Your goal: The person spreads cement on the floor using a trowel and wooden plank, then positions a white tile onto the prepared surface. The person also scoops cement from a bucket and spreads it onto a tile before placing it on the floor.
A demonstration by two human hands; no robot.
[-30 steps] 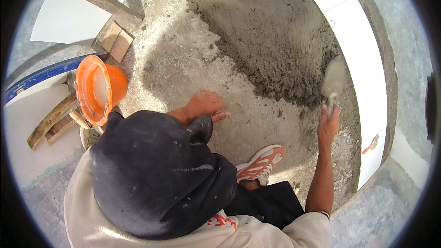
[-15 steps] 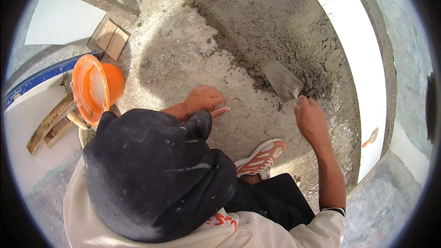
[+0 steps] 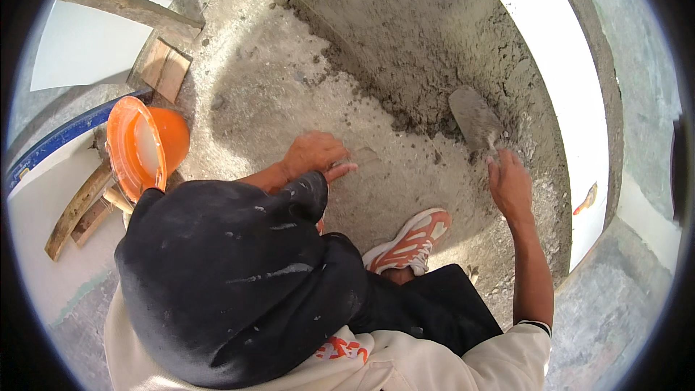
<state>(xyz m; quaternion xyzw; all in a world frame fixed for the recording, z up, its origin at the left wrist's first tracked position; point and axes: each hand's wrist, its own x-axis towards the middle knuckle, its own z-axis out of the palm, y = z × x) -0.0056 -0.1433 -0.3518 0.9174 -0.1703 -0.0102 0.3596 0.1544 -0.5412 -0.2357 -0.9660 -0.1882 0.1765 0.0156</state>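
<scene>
My right hand [image 3: 511, 185] is closed around the handle of a trowel [image 3: 474, 116]. The blade, smeared grey, lies flat on the lower edge of a wet mortar bed [image 3: 391, 22], near loose clumps. My left hand [image 3: 315, 155] hovers over or rests on the rough floor [image 3: 271, 101], left of the trowel. Its fingers are loosely bent, the thumb stands apart, and nothing shows in it. Whether it touches the floor I cannot tell.
A row of white tiles [image 3: 572, 80] curves along the right side, with a small red-handled tool [image 3: 586, 199] on it. An orange bucket [image 3: 171, 137] of cloudy liquid stands at left, by a blue level [image 3: 65, 134], wood scraps [image 3: 79, 210] and a white tile [image 3: 87, 47].
The trowel and my right hand have shifted right, and the blade has turned, now carrying a darker mortar coat. My left hand stays nearly where it was. The view has moved slightly.
</scene>
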